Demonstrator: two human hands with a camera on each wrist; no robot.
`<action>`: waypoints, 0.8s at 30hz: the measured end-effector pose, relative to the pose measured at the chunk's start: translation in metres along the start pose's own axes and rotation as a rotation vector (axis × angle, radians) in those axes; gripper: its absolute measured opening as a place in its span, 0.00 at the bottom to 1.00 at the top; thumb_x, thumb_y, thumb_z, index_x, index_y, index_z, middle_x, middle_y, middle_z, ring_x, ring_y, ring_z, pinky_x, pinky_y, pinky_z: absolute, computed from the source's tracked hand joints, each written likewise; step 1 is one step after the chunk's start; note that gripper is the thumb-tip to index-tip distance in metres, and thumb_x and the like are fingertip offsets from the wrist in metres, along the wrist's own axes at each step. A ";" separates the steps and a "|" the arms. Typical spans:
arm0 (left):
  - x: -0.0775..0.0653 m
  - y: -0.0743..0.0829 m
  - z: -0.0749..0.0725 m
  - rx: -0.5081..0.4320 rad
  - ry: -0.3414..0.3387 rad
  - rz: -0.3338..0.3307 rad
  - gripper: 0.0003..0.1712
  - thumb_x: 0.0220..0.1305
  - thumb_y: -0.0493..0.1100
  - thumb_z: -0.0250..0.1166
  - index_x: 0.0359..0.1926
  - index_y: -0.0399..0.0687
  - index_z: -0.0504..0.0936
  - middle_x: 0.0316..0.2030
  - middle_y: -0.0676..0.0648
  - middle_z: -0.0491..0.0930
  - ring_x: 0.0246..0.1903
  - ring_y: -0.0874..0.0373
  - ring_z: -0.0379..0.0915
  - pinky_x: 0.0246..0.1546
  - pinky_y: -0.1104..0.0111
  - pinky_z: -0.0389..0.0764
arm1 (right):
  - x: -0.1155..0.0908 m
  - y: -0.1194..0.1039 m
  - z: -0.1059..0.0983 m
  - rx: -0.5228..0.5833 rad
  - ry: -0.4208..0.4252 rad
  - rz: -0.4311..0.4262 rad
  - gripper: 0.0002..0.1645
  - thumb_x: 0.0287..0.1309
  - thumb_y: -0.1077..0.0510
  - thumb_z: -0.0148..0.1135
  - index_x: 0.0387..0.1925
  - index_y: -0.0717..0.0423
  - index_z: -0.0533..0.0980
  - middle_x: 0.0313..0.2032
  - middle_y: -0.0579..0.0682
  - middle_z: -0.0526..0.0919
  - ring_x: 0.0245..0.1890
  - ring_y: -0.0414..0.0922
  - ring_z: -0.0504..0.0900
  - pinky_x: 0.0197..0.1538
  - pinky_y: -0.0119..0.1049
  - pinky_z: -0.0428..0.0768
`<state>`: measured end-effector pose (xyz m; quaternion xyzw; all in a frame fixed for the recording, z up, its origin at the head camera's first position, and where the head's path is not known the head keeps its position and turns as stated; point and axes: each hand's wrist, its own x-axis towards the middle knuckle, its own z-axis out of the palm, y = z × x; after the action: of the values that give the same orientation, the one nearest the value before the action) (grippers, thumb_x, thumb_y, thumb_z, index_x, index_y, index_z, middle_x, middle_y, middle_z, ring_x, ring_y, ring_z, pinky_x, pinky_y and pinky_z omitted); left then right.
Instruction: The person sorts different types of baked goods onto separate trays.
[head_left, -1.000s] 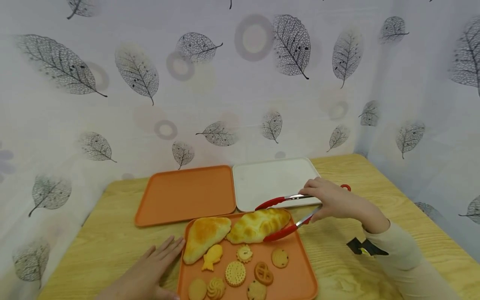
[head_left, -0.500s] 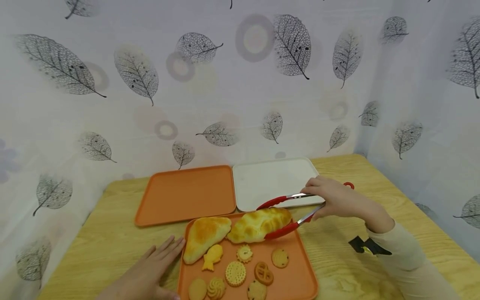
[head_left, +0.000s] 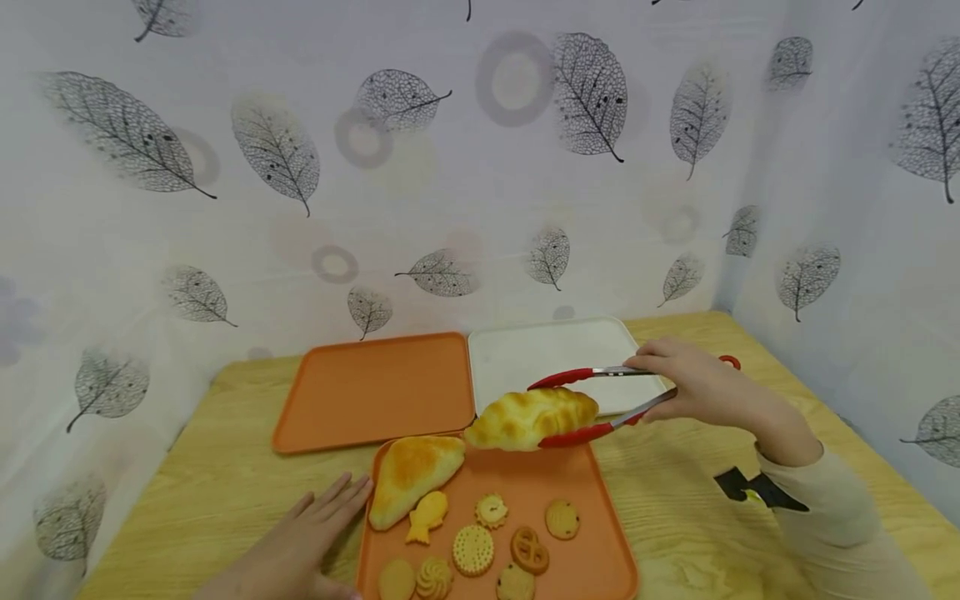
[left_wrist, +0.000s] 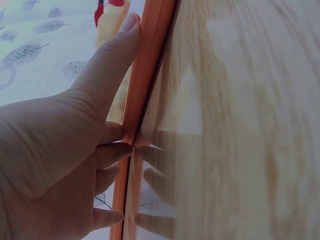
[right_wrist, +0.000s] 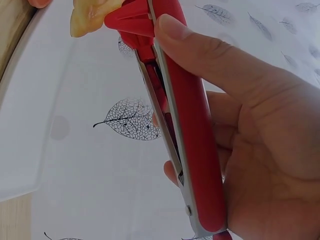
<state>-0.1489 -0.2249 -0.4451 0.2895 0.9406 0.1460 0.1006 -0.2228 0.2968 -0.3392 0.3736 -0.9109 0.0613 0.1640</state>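
My right hand (head_left: 701,383) grips a pair of red-tipped metal tongs (right_wrist: 192,125), thumb on one arm and fingers round the other. Between the tong tips is a long golden bread (head_left: 528,419), raised over the back edge of the front orange tray (head_left: 600,542). My left hand (head_left: 300,533) lies at that tray's left side, fingers straight; in the left wrist view its thumb and fingertips touch the tray rim (left_wrist: 145,70). A triangular bread (head_left: 416,475) rests in the tray's back left corner, beside a fish-shaped biscuit (head_left: 427,515).
Several biscuits, among them a round one (head_left: 473,550) and a pretzel-shaped one (head_left: 529,550), lie on the front tray. Behind stand another orange tray (head_left: 375,392) and a white tray (head_left: 540,354), side by side on the wooden table (head_left: 195,475). A leaf-patterned curtain (head_left: 450,183) hangs behind.
The tongs have lifted the long bread off the front tray, up and slightly right, away from the triangular bread. My right hand rose with it; the left hand has stayed put.
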 end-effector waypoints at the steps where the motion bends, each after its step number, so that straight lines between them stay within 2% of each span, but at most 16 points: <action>1: -0.001 0.000 -0.001 -0.004 -0.003 -0.002 0.69 0.42 0.79 0.63 0.76 0.43 0.52 0.74 0.39 0.55 0.72 0.33 0.48 0.61 0.29 0.56 | 0.001 0.000 -0.001 0.001 0.004 0.001 0.38 0.34 0.47 0.81 0.50 0.59 0.81 0.44 0.49 0.80 0.42 0.44 0.76 0.43 0.44 0.78; 7: -0.003 0.001 -0.003 -0.012 -0.007 -0.007 0.69 0.42 0.79 0.63 0.76 0.44 0.52 0.75 0.39 0.54 0.73 0.34 0.47 0.62 0.29 0.55 | 0.010 0.000 -0.003 0.039 0.016 -0.002 0.36 0.37 0.49 0.80 0.50 0.60 0.80 0.44 0.50 0.80 0.40 0.43 0.74 0.41 0.42 0.76; 14: -0.005 0.002 -0.005 -0.016 -0.002 0.008 0.68 0.43 0.79 0.62 0.76 0.45 0.52 0.75 0.39 0.53 0.73 0.34 0.46 0.62 0.29 0.54 | 0.032 -0.001 0.001 0.062 0.019 -0.018 0.34 0.39 0.50 0.80 0.50 0.61 0.80 0.42 0.50 0.79 0.38 0.41 0.71 0.39 0.40 0.74; 19: -0.005 0.001 -0.005 -0.028 -0.021 0.012 0.67 0.44 0.78 0.62 0.77 0.47 0.50 0.76 0.41 0.52 0.73 0.34 0.45 0.62 0.29 0.54 | 0.049 -0.003 0.008 0.090 0.015 0.004 0.35 0.40 0.51 0.79 0.51 0.62 0.80 0.43 0.52 0.80 0.40 0.43 0.71 0.41 0.40 0.73; 24: -0.007 0.000 -0.007 -0.034 -0.009 0.025 0.67 0.45 0.77 0.63 0.77 0.47 0.50 0.76 0.41 0.51 0.73 0.35 0.44 0.62 0.29 0.54 | 0.074 -0.007 0.014 0.078 0.023 0.004 0.37 0.40 0.51 0.79 0.53 0.65 0.79 0.45 0.55 0.80 0.42 0.49 0.73 0.42 0.44 0.73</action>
<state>-0.1446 -0.2304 -0.4381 0.3001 0.9339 0.1618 0.1078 -0.2707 0.2394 -0.3272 0.3770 -0.9067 0.1014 0.1594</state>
